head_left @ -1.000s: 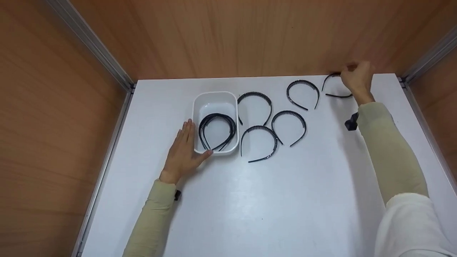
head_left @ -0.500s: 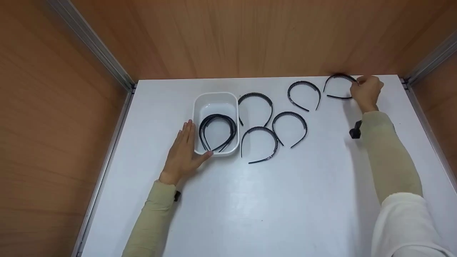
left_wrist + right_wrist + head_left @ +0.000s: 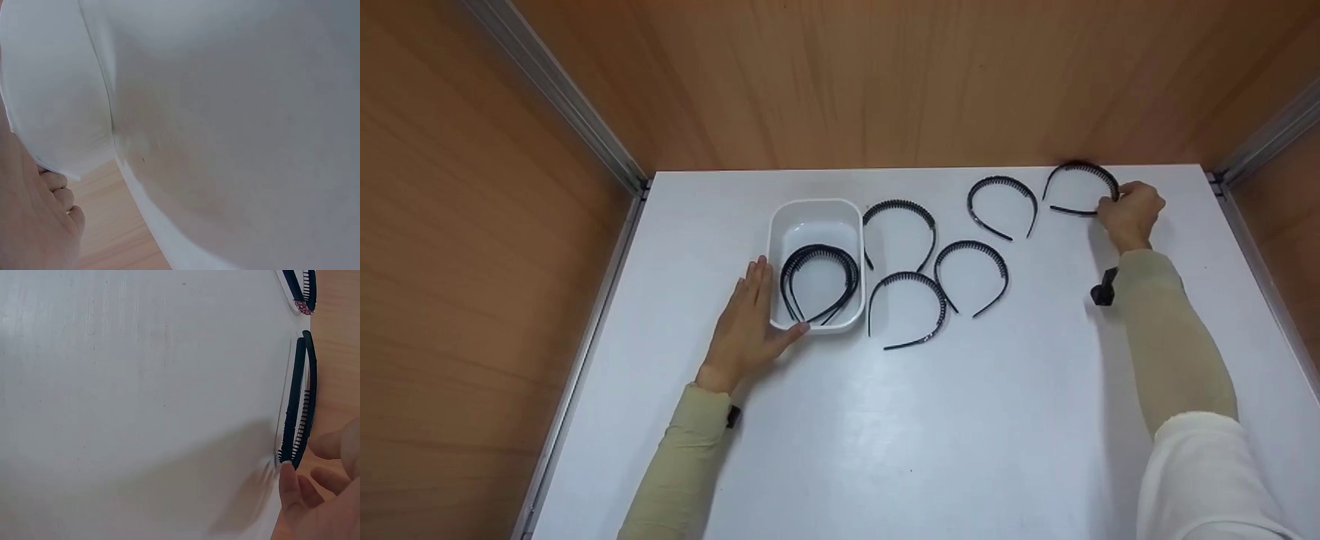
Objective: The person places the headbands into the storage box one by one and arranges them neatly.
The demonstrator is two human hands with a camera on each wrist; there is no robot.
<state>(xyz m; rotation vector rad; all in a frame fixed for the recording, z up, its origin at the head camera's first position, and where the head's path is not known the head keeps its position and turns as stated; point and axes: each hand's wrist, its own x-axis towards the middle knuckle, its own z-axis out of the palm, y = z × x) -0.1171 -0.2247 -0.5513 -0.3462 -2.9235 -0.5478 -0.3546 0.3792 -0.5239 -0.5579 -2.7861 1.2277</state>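
Note:
A white plastic box [image 3: 780,217] stands left of the middle, with several black toothed headbands [image 3: 851,262] stacked inside its near part. My left hand [image 3: 741,326] rests against the box's left wall, fingers straight and thumb along the front rim; in the left wrist view, that hand [image 3: 34,214] shows beside the box's wall [image 3: 50,84]. At the far right of the table, my right hand [image 3: 1132,214] pinches the right side of a black headband [image 3: 1084,166]. The right wrist view shows the thumb [image 3: 289,486] on this headband [image 3: 292,405] and a finger behind it.
Several more black headbands lie right of the box: one [image 3: 913,204] beside its wall, one [image 3: 941,315] nearer, one [image 3: 1005,274] to its right, one [image 3: 1001,180] farther back. Wooden panels [image 3: 840,82] border the white table [image 3: 930,420] at the back and sides.
My right hand has come down from above the far-right headband to its right side and taken hold there. The left hand stays at the box. The head view has shifted slightly.

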